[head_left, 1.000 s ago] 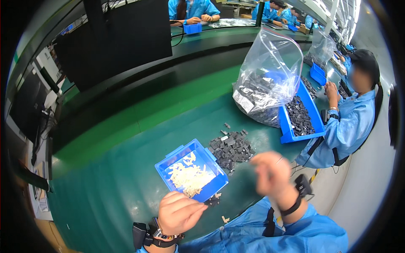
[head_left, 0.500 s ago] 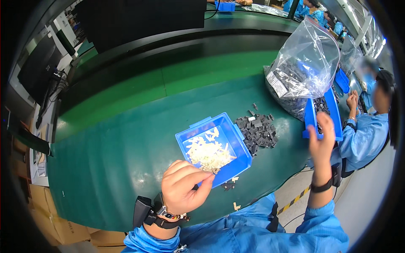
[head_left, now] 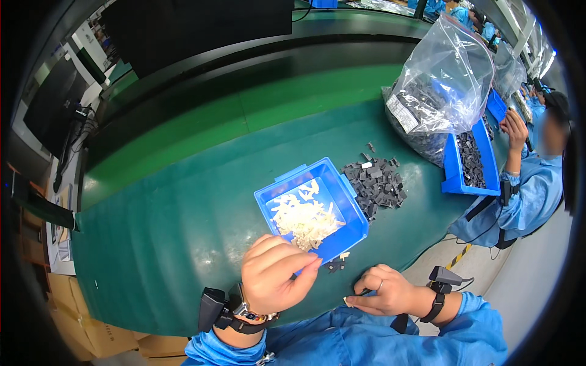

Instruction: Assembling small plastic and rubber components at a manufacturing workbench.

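Over the near edge of a blue bin (head_left: 342,245), my left hand (head_left: 274,276) is closed in a pinch. What its fingertips hold, if anything, cannot be made out. In the bin lies a heap of small cream-coloured plastic pieces (head_left: 305,222). My right hand (head_left: 387,291), with a ring on one finger, is closed at the table's front edge. Its thumb and finger pinch a small cream piece (head_left: 348,302), and something dark shows between its fingers. Between the hands and the bin are a few loose dark and cream bits (head_left: 336,265).
Right of the bin, a pile of dark plastic pieces (head_left: 378,186) lies on the green table mat (head_left: 159,244). Behind stands a large clear bag (head_left: 427,116) of dark parts, beside another blue bin (head_left: 453,183). A co-worker (head_left: 531,189) in blue sits at the right.
My right hand has come down and left from near the right-hand bin to the table's front edge and closed on the cream piece lying there. My left hand has shifted slightly right.
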`<state>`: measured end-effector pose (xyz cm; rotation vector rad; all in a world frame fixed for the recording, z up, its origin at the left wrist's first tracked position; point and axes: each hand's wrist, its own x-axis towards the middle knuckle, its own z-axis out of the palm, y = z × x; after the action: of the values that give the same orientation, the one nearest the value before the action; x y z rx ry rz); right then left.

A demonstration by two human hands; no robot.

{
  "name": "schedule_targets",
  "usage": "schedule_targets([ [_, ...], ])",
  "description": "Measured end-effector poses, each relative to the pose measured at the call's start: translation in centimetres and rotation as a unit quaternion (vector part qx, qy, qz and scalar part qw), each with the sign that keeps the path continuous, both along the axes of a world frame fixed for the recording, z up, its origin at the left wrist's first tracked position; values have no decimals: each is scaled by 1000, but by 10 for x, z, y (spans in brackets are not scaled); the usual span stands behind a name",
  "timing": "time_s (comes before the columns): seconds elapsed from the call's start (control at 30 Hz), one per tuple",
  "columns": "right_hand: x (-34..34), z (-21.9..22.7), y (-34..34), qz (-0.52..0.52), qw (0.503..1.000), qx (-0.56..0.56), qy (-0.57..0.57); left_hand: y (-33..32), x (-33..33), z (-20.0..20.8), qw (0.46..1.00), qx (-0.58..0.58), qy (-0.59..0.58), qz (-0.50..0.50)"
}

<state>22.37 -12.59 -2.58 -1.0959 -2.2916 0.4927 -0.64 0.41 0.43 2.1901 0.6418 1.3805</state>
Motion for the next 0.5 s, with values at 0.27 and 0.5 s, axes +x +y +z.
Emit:
schedule_targets([
  [0.27, -13, 43, 51, -81, 983, 155, 62, 1, 1, 2, 996, -25, 26, -78],
  [0.5, -35, 63, 83, -76, 971, 207, 86, 2, 0, 2, 994, -39, 46, -86],
])
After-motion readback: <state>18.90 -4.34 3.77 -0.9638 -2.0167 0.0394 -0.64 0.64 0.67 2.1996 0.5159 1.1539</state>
